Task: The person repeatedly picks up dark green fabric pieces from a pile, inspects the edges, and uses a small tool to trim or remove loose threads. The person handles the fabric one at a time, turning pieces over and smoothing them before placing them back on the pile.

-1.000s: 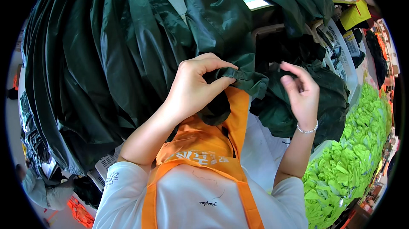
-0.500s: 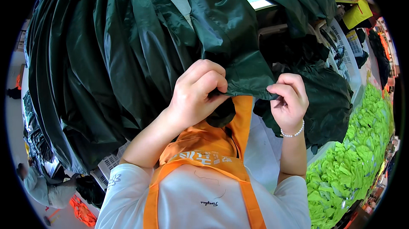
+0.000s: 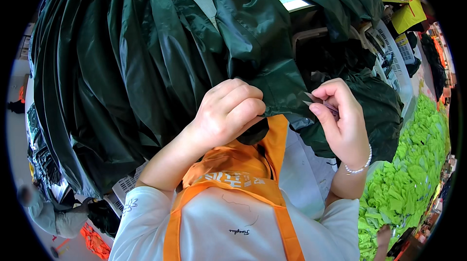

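Observation:
Dark green, shiny fabric (image 3: 272, 81) hangs down in front of me, its lower edge at my hands. My left hand (image 3: 228, 110) is closed on that edge, the fingers pinching the cloth near its left corner. In my right hand (image 3: 343, 122) is a small pair of thread snips (image 3: 309, 102), mostly covered by the fingers. Two pointed metal blades stick out toward the fabric's right corner, slightly apart. Whether the blades touch the cloth I cannot tell.
Long folds of the same green cloth (image 3: 97, 81) drape at the left. A bin (image 3: 311, 32) with dark fabric stands at the right, beyond a heap of bright lime-green cloth (image 3: 399, 188). A person (image 3: 53, 210) is at the far left; another's arm (image 3: 383, 241) shows lower right.
My right hand has let go of the fabric's right corner and moved slightly right; snip blades now show in it. The left hand keeps its pinch, slightly lower.

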`<act>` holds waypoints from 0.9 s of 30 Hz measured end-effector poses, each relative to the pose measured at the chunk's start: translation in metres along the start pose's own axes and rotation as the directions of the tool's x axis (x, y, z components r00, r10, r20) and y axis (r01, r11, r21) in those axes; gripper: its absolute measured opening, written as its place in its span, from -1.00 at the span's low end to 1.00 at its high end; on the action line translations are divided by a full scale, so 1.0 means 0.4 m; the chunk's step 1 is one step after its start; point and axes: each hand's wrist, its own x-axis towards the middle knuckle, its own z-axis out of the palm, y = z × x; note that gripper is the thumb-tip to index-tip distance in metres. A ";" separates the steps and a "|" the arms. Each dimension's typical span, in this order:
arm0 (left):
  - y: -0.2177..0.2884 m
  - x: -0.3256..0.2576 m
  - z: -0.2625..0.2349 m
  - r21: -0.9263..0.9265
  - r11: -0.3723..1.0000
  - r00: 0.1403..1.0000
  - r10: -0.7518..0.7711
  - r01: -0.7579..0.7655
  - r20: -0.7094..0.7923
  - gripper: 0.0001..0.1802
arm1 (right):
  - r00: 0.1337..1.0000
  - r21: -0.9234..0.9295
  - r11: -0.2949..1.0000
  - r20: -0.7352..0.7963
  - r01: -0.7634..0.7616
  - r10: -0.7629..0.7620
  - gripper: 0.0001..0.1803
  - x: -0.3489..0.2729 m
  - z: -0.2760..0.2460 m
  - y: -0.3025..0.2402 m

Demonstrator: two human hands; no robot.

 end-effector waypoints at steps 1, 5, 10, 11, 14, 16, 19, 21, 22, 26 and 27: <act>0.002 0.001 0.002 0.000 1.000 1.000 0.007 -0.007 -0.004 -0.68 | 0.999 0.105 0.994 0.041 -0.028 0.023 -0.82 0.003 -0.006 -0.003; 0.005 0.006 0.002 0.038 0.998 0.998 0.049 -0.047 -0.047 -0.73 | 0.978 0.188 0.980 0.207 -0.064 0.024 -0.82 0.016 0.018 -0.002; 0.005 -0.002 -0.004 0.056 0.996 0.996 0.074 -0.070 -0.058 -0.78 | 0.977 0.225 0.970 0.209 -0.091 0.043 -0.84 0.021 0.035 -0.015; 0.005 -0.001 -0.005 0.056 0.996 0.995 0.078 -0.074 -0.065 -0.77 | 0.976 0.225 0.970 0.213 -0.087 0.038 -0.85 0.023 0.037 -0.018; 0.004 0.003 -0.007 0.057 0.994 0.993 0.093 -0.088 -0.077 -0.76 | 0.971 0.237 0.966 0.235 -0.100 0.043 -0.86 0.031 0.037 -0.024; 0.001 0.002 -0.010 0.057 0.993 0.991 0.106 -0.102 -0.075 -0.76 | 0.963 0.259 0.956 0.261 -0.140 0.071 -0.87 0.038 0.037 -0.025; 0.000 0.003 -0.009 0.060 0.992 0.989 0.114 -0.109 -0.089 -0.77 | 0.972 0.248 0.963 0.230 -0.110 0.052 -0.87 0.038 0.044 -0.024; 0.000 0.004 -0.009 0.060 0.992 0.988 0.117 -0.111 -0.098 -0.76 | 0.974 0.245 0.963 0.220 -0.114 0.059 -0.87 0.037 0.045 -0.028; 0.000 0.004 -0.009 0.060 0.992 0.988 0.118 -0.112 -0.101 -0.76 | 0.975 0.244 0.963 0.215 -0.116 0.062 -0.87 0.037 0.046 -0.029; -0.002 -0.001 -0.011 0.072 0.991 0.989 0.122 -0.117 -0.082 -0.74 | 0.990 0.239 0.970 0.137 -0.054 0.021 -0.83 0.033 0.048 -0.031; -0.001 0.000 -0.013 0.077 0.990 0.990 0.123 -0.117 -0.074 -0.74 | 0.992 0.221 0.975 0.124 -0.017 -0.010 -0.81 0.033 0.048 -0.033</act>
